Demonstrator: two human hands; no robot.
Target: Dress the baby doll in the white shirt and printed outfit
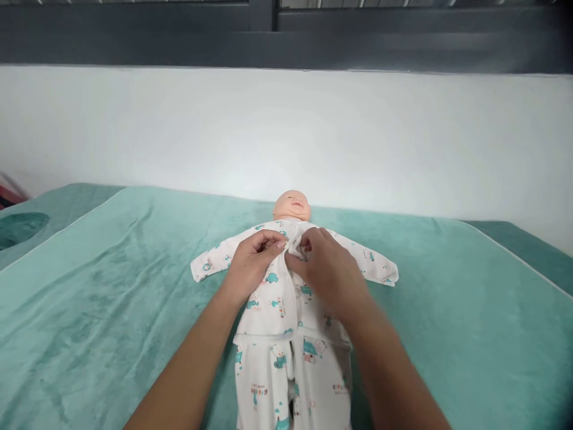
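Note:
A baby doll (292, 205) lies on its back, dressed in a white baby jacket (271, 298) with teal and red prints, its sleeves spread to both sides. Matching baby trousers (264, 382) cover the legs. At the upper chest, my left hand (257, 260) pinches the edge of the jacket's front opening between thumb and fingers. My right hand (324, 263) grips the other front edge close beside it, its fingers curled and partly hiding the cloth. The two front edges meet down the middle. Any fastener between my fingertips is too small to make out.
A teal plush blanket (107, 286) with wrinkles on the left lies under the doll. Behind it rises a white wall (179, 131), with a dark window frame (134, 36) above. A red item (9, 197) shows at the far left edge.

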